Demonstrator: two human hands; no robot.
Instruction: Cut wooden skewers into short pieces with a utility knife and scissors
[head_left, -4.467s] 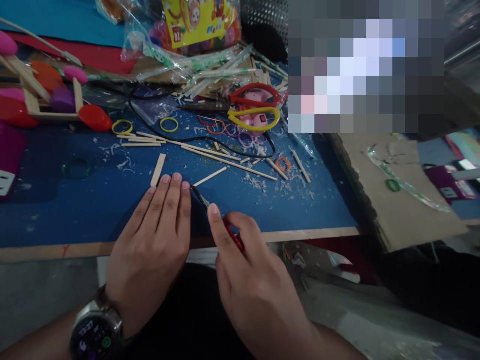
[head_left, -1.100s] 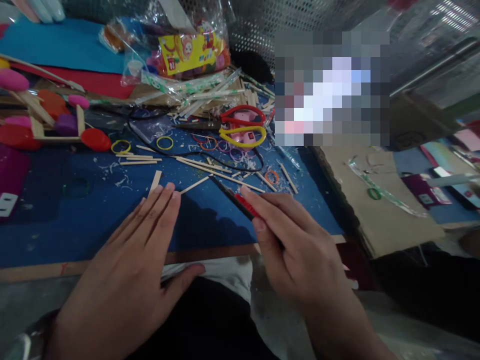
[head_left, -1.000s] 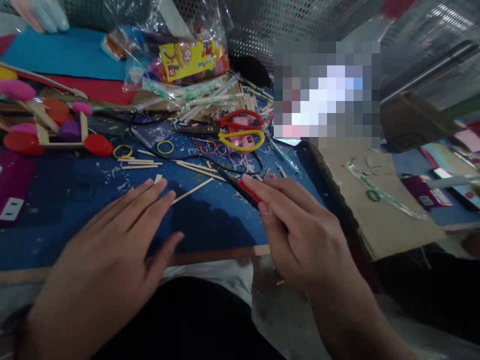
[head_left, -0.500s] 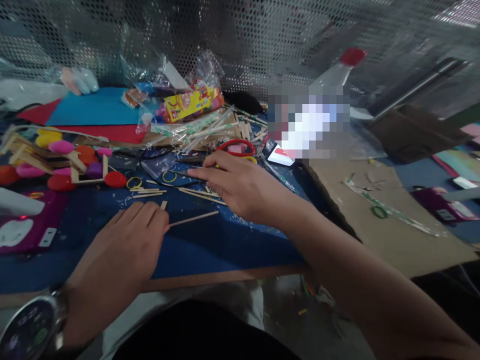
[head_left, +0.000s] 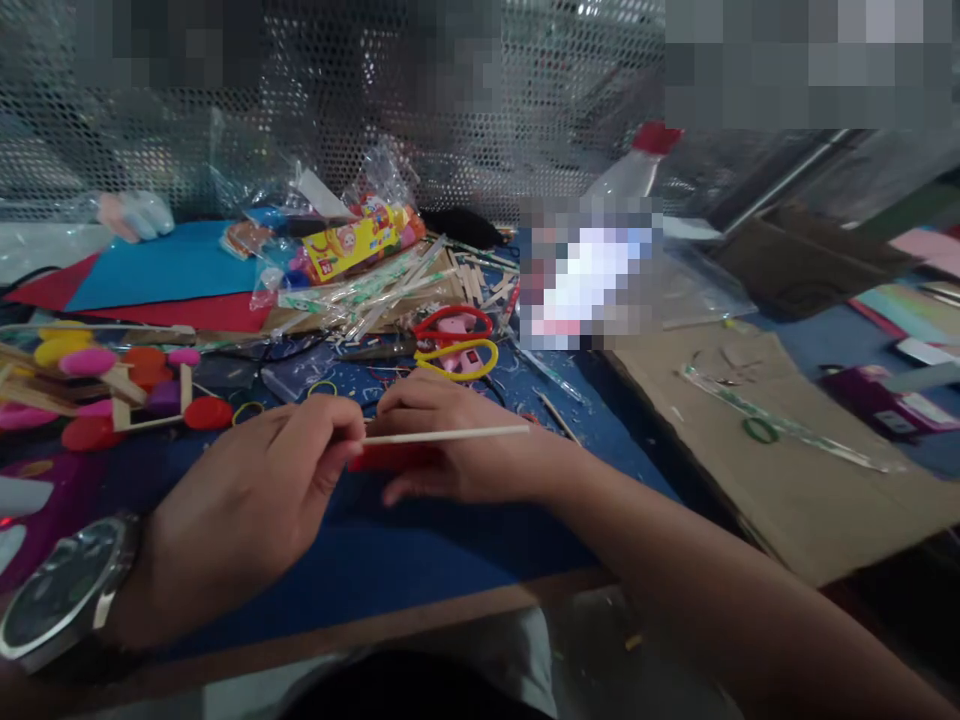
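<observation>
My left hand (head_left: 281, 475), with a watch (head_left: 71, 590) on its wrist, is closed in a pinch on one end of a thin wooden stick (head_left: 480, 434). The stick points right and passes across my right hand (head_left: 469, 440). A flat red object (head_left: 397, 457) sits between the two hands under the stick; its kind is hard to make out. My right hand curls around this red object, with the thumb below and the fingers above. Just behind the hands lie scissors with a red loop (head_left: 480, 318) and a yellow loop (head_left: 491, 362).
A stick model with colourful discs (head_left: 150, 395) stands at left. Behind it lie blue sheets (head_left: 165, 268) and a yellow-labelled packet (head_left: 352, 243). Plastic strips (head_left: 382, 300) and short sticks clutter the back. Cardboard (head_left: 750, 490) covers the right side, near a red-capped bottle (head_left: 626, 180).
My left hand has lifted and turned the stick so it lies across my right hand. My right hand has drawn back from the clutter to my left hand, and a red object now shows there.
</observation>
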